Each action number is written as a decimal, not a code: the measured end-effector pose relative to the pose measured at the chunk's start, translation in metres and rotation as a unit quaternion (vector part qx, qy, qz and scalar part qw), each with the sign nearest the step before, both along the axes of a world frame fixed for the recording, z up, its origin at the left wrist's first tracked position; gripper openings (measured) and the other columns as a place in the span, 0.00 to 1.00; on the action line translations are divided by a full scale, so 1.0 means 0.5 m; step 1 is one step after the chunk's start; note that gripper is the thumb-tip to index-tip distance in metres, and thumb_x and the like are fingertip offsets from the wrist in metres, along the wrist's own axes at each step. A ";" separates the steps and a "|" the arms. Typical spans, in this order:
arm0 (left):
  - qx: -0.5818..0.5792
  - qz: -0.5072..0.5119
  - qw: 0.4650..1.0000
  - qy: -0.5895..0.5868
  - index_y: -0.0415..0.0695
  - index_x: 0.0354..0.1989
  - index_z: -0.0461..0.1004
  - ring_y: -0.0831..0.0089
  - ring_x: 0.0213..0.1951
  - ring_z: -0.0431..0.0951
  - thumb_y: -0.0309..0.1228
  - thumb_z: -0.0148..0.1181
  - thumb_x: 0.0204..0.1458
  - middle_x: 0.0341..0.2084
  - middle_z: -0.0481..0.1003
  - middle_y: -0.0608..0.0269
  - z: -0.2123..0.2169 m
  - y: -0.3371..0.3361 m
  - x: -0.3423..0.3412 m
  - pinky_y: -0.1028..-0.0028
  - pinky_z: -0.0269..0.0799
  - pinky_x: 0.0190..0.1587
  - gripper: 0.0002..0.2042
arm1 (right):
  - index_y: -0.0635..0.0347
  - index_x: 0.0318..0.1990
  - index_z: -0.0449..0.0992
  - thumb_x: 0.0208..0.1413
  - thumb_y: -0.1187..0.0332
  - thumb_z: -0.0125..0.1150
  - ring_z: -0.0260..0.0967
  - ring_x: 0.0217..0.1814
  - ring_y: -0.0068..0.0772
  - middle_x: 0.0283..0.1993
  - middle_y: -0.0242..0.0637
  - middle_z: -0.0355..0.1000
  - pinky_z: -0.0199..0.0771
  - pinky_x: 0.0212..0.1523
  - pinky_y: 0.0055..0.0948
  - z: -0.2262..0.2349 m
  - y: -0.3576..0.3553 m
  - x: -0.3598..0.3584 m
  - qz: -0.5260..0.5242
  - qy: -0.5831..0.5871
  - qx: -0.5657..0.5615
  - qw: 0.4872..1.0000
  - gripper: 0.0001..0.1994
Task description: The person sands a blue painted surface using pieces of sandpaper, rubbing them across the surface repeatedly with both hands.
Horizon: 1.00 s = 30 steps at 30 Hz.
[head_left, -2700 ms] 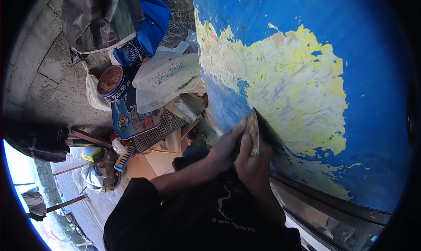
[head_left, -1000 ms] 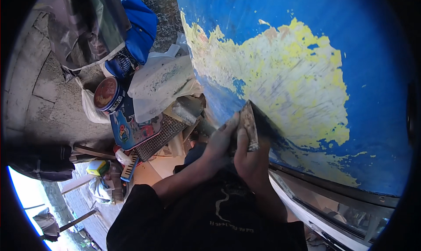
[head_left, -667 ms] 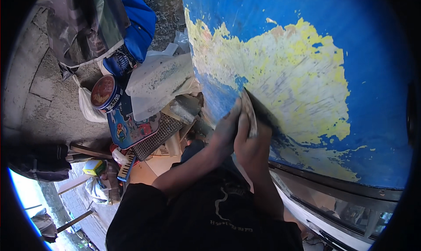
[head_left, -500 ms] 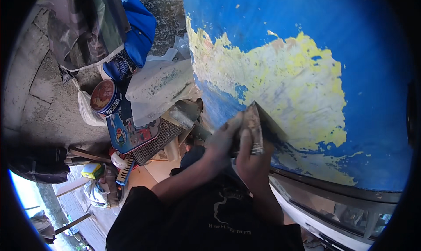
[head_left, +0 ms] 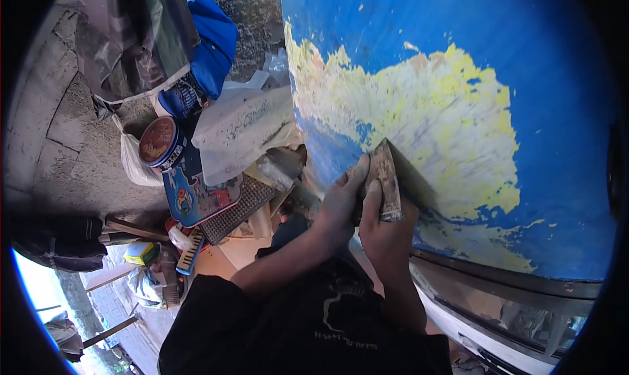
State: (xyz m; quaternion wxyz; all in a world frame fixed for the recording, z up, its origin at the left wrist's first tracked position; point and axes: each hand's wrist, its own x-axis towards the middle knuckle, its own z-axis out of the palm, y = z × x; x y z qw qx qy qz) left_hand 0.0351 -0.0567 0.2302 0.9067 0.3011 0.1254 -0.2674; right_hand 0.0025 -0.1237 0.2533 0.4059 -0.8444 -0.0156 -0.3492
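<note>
A flat, stained tool (head_left: 386, 184) with a whitish-brown edge is pressed against a large blue panel (head_left: 550, 139). Whether it is a sanding block or a scraper I cannot tell. My left hand (head_left: 345, 195) grips its left side, fingers wrapped around it. My right hand (head_left: 388, 234) clasps its lower end, the thumb lying along the edge. Beside the tool, a dark triangle, likely its shadow, falls on the panel. Around and above it spreads a rough patch of whitish and yellow filler (head_left: 432, 113), with blue showing through in spots.
To the left lie a round tin (head_left: 158, 142), a cloudy plastic sheet (head_left: 246, 129), a colourful printed board (head_left: 200, 195) and a dark mesh tray (head_left: 239, 208). A blue bag (head_left: 213, 37) hangs higher up. Below the panel runs a window frame (head_left: 511, 290).
Both hands and the tool have shifted slightly up along the panel. The left hand, smeared before, now looks sharper. The tool stays gripped in both hands.
</note>
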 end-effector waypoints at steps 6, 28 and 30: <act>-0.001 -0.028 1.000 0.000 0.38 0.53 0.67 0.71 0.47 0.71 0.43 0.47 0.61 0.45 0.72 0.57 -0.034 0.023 0.015 0.72 0.67 0.51 0.21 | 0.69 0.40 0.76 0.53 0.73 0.55 0.73 0.28 0.56 0.27 0.54 0.73 0.75 0.29 0.41 -0.006 0.005 -0.003 -0.012 0.130 -0.029 0.991 0.10; -0.013 -0.024 0.997 0.075 0.43 0.42 0.72 0.78 0.33 0.74 0.43 0.50 0.60 0.32 0.75 0.67 -0.010 -0.001 0.001 0.77 0.72 0.37 0.15 | 0.71 0.42 0.74 0.52 0.75 0.55 0.74 0.33 0.54 0.31 0.55 0.73 0.75 0.32 0.38 -0.007 -0.020 -0.010 0.034 0.069 -0.003 0.997 0.10; 0.049 -0.029 0.994 0.094 0.44 0.40 0.72 0.79 0.31 0.74 0.43 0.48 0.60 0.30 0.74 0.68 -0.038 -0.005 -0.001 0.78 0.72 0.34 0.14 | 0.71 0.41 0.74 0.52 0.76 0.55 0.74 0.32 0.55 0.30 0.55 0.73 0.74 0.31 0.39 0.013 -0.009 -0.011 0.023 0.082 0.037 0.996 0.10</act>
